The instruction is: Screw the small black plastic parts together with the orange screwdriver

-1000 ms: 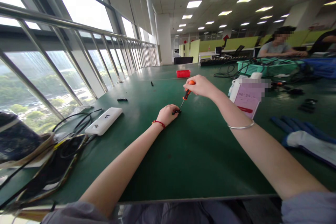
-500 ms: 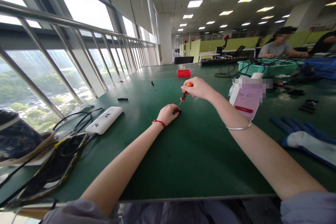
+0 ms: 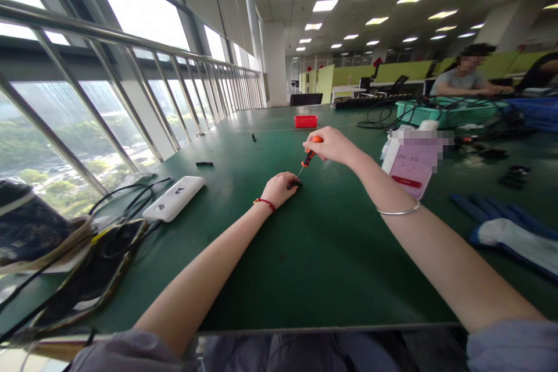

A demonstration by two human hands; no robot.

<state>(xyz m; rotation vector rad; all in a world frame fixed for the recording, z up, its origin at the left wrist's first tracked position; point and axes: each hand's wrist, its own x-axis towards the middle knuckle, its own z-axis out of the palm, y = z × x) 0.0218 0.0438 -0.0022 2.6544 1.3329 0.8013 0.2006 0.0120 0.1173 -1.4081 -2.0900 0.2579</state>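
My right hand (image 3: 330, 144) is closed around the orange-and-black handle of a screwdriver (image 3: 308, 157), which tilts down to the left. Its thin shaft reaches a small black part (image 3: 296, 184) on the green table. My left hand (image 3: 279, 190) rests on the tabletop with its fingers pressed round that part, holding it down. Most of the part is hidden by the fingers, and the exact contact of the screwdriver tip is too small to make out.
A red bin (image 3: 306, 121) stands beyond my hands. Left lie a black strip (image 3: 204, 164), a white power bank (image 3: 174, 199) and cables. On the right are a propped phone (image 3: 411, 165), blue-and-white gloves (image 3: 514, 235) and a green basket (image 3: 462, 113). A person (image 3: 466, 75) sits farther back.
Both hands keep the same hold, the screwdriver still angled to the black part. The whole view has shifted very slightly.
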